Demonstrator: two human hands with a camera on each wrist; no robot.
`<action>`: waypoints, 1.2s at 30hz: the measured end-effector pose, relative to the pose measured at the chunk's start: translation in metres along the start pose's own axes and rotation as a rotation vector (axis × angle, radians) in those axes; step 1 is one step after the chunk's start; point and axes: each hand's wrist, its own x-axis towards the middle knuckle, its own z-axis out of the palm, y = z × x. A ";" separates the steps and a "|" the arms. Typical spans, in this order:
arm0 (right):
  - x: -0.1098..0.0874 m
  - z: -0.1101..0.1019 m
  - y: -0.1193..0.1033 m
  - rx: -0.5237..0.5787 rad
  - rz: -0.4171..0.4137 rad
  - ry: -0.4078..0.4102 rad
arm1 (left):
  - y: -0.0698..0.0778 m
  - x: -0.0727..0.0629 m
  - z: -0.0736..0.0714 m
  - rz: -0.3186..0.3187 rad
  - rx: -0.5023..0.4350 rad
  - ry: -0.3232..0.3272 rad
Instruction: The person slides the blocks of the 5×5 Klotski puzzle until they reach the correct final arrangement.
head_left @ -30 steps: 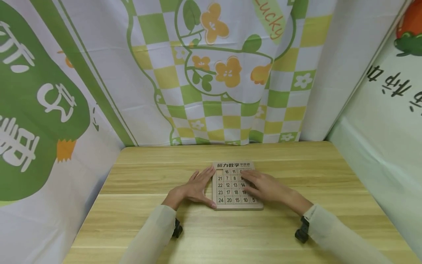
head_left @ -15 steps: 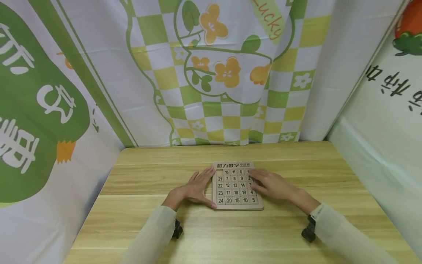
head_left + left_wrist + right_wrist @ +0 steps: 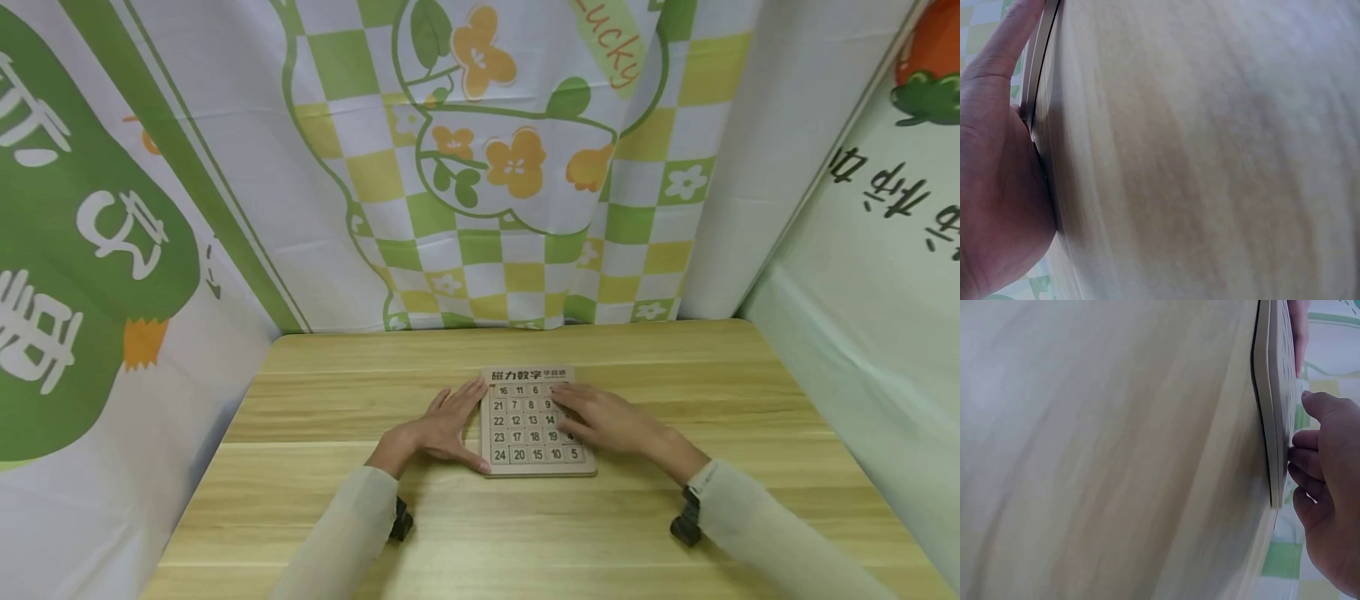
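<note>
A wooden sliding number puzzle (image 3: pixel 535 421) lies flat on the table, its numbered tiles in rows inside a frame with printed characters along the top. My left hand (image 3: pixel 444 429) is spread along its left side, fingertips at the upper left and thumb at the lower left corner. Over the right-hand columns lies my right hand (image 3: pixel 611 421), its fingertips on the top row near the right end. That hand hides the upper right tiles. In the right wrist view, the fingers are loosely bent at the puzzle's face (image 3: pixel 1282 394).
The wood-grain table (image 3: pixel 450 533) reaches back to a printed curtain (image 3: pixel 487 267). Printed white cloths hang on the left (image 3: pixel 232 367) and right (image 3: pixel 847 333). A small black device (image 3: pixel 686 518) sits at the right wrist, another (image 3: pixel 402 521) at the left.
Tiles 16, 11 and 6 have slid left along the top row, filling the gap at its left end. My right hand drew rightward, then came back left. My left hand stays in place.
</note>
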 end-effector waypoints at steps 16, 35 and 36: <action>0.013 0.008 -0.007 -0.025 -0.020 0.001 | -0.009 0.002 0.005 0.034 -0.053 0.022; -0.009 -0.002 -0.017 -0.023 -0.052 0.062 | -0.018 0.006 0.013 0.048 -0.053 0.047; -0.012 -0.002 -0.018 -0.025 -0.049 0.060 | -0.018 0.005 0.012 0.047 -0.054 0.043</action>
